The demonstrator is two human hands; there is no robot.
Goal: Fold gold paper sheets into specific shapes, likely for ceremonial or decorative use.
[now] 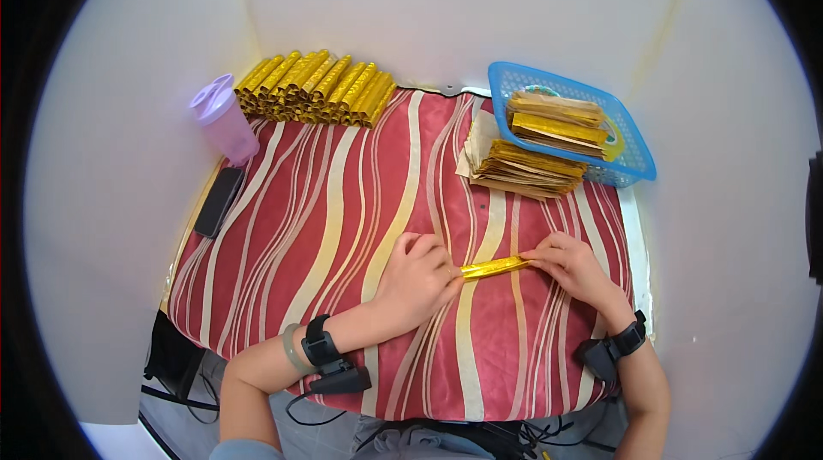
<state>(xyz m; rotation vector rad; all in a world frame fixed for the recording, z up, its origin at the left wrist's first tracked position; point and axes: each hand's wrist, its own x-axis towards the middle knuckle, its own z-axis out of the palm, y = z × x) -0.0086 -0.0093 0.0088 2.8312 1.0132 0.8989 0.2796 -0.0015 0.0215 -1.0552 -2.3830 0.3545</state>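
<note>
A narrow roll of gold foil paper (495, 268) lies level between my two hands, just above or on the striped cloth. My left hand (418, 276) is closed on its left end, fingers curled. At the other end, my right hand (573, 266) pinches the tip between thumb and fingers. Finished-looking gold paper rolls (317, 87) are piled at the far left. Flat gold and tan paper sheets (527, 170) lie in a stack at the far right, beside the basket.
A blue plastic basket (639, 156) holding more sheets stands at the far right. A lilac lidded cup (227, 121) and a black phone (219, 202) are at the left edge. Red striped cloth (283, 288) covers the table; pale walls surround it.
</note>
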